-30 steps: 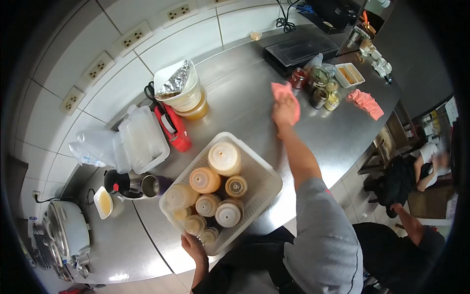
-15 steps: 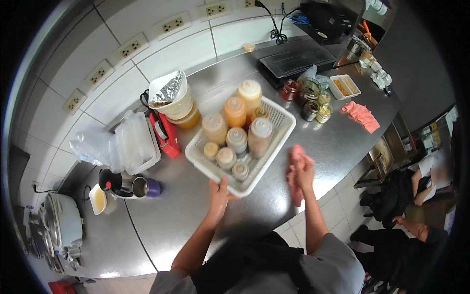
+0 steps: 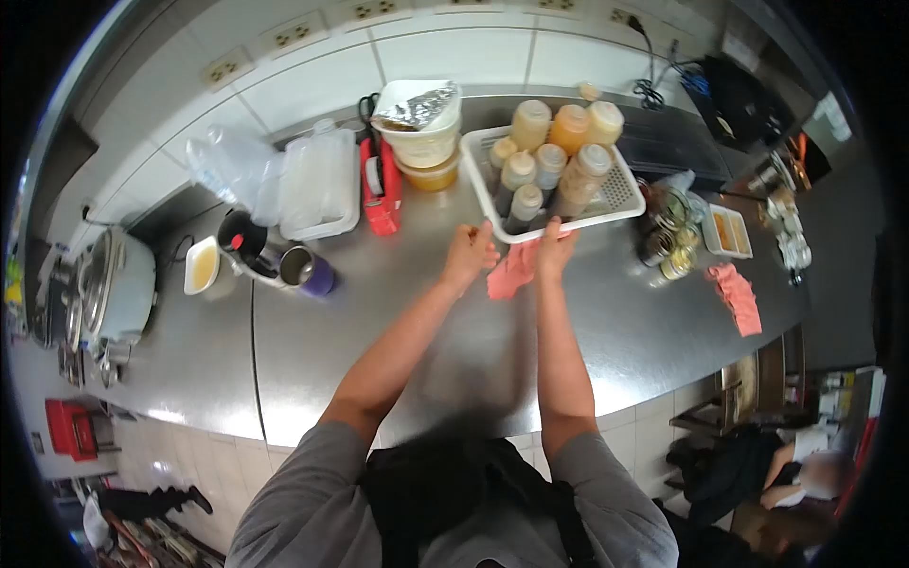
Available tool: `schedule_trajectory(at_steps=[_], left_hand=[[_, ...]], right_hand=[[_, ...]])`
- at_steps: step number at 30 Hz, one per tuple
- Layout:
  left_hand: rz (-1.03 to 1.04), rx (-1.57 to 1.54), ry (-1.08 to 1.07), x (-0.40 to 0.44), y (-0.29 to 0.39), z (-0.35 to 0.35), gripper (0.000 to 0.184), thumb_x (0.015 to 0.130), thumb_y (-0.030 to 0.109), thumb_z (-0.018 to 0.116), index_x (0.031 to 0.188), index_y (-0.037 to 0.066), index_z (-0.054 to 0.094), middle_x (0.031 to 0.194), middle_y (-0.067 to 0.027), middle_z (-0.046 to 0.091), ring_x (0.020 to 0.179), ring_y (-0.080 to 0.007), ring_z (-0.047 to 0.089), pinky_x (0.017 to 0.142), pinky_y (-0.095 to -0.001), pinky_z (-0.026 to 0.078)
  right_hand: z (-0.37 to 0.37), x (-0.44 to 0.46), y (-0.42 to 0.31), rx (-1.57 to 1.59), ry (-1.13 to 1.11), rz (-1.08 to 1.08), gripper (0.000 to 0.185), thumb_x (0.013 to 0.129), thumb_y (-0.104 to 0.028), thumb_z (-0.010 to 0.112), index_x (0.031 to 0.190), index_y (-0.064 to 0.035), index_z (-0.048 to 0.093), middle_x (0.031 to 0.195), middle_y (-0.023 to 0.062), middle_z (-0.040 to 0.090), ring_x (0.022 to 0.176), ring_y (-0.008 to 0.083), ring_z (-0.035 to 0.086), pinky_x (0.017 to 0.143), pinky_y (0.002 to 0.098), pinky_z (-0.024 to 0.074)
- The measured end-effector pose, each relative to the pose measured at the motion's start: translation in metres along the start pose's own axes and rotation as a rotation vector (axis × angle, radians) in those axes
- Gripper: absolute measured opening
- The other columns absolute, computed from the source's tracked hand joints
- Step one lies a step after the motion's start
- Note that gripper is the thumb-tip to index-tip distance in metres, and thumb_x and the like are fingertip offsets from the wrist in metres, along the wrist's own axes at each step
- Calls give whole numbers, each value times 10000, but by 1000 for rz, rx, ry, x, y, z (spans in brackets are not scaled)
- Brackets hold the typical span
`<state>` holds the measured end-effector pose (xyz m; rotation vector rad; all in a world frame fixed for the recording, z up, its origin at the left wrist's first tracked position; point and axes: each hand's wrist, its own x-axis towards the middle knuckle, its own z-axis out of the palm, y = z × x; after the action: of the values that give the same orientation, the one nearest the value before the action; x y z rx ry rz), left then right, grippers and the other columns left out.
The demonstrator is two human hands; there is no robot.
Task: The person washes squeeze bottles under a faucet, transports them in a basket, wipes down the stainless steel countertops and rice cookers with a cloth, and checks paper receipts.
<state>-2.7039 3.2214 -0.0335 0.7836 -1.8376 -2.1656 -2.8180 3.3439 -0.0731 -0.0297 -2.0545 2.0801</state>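
A white plastic basket (image 3: 620,210) holding several squeeze bottles (image 3: 570,130) sits toward the back of the steel counter. At its front left corner is my left hand (image 3: 469,257), closed with the thumb up against the rim. My right hand (image 3: 555,252) is closed at the front rim, its thumb on the edge, with a pink cloth (image 3: 512,273) bunched in its fingers. The cloth hangs down to the left, between my two hands and below the basket. The undersides of my fingers are hidden.
Left of the basket stand a foil-topped white tub (image 3: 423,133), a red tape dispenser (image 3: 382,194) and a box of plastic containers (image 3: 322,189). A purple cup (image 3: 312,272) stands nearer. To the right are glass jars (image 3: 674,248) and another pink cloth (image 3: 736,298). People (image 3: 748,473) are at lower right.
The basket has moved back toward the wall and now sits beside the foil-topped tub. My right hand has come from the right, with the cloth, to the basket's front rim. The camera view has turned.
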Motion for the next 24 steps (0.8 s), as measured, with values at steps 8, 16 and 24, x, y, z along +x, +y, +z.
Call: schedule_trajectory(at_steps=[8, 16, 24], left_hand=[[114, 177, 95, -157, -86, -126, 175, 1000, 205, 531, 979, 32, 523, 844, -56, 613, 766, -128, 633, 654, -278, 523], [-130, 154, 594, -293, -51, -202, 146, 984, 166, 543, 985, 20, 537, 853, -63, 640, 795, -145, 662, 688, -282, 542], [-111, 90, 764, -373, -76, -246, 154, 982, 173, 547, 978, 19, 539, 824, -67, 656, 790, -152, 670, 688, -286, 539]], right_hand=[[20, -62, 25, 278, -283, 321, 394, 989, -326, 548, 1213, -4, 512, 958, 98, 601, 729, 147, 593, 571, 283, 458], [170, -102, -27, -963, -829, -425, 530, 938, -368, 528, 1322, -3, 540, 1353, 222, 497, 1327, 354, 390, 1077, 519, 309], [98, -232, -3, -1124, -767, -1284, 565, 929, -236, 479, 1370, 109, 404, 1439, 277, 386, 1385, 417, 299, 1173, 464, 213]])
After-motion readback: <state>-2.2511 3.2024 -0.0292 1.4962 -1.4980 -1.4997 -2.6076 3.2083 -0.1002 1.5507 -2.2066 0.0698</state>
